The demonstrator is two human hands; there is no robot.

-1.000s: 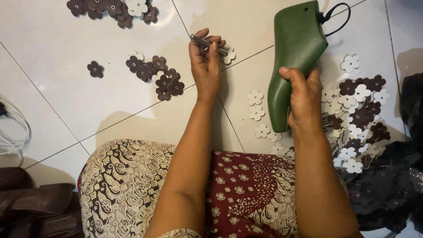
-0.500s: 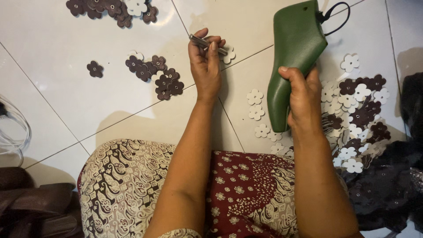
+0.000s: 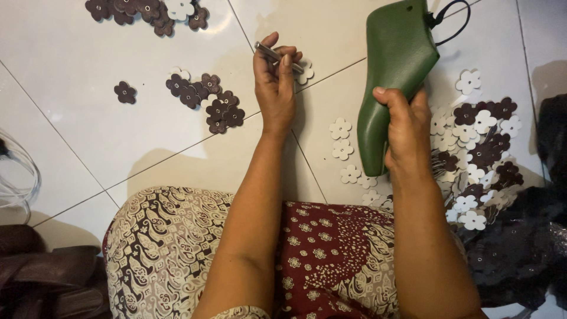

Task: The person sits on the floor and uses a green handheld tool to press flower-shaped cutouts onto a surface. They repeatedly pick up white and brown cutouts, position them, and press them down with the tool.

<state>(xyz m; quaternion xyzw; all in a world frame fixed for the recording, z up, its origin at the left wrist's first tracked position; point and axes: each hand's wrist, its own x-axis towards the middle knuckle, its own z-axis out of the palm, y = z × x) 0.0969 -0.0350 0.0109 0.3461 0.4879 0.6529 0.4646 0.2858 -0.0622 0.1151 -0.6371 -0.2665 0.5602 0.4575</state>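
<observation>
Shoe last (image 3: 394,77), green, was gripped upright over the floor tiles (image 3: 106,136) by the right hand (image 3: 407,127); a metal punch (image 3: 273,54) was pinched in the left hand (image 3: 274,88), near leather flowers (image 3: 207,100).

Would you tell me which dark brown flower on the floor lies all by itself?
The brown flower at far left; it lies alone on the tile, while the other brown ones touch or overlap in clusters.

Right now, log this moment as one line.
left hand: pinches metal tool | right hand: grips green last upright | floor: brown flowers, white flowers scattered
</observation>
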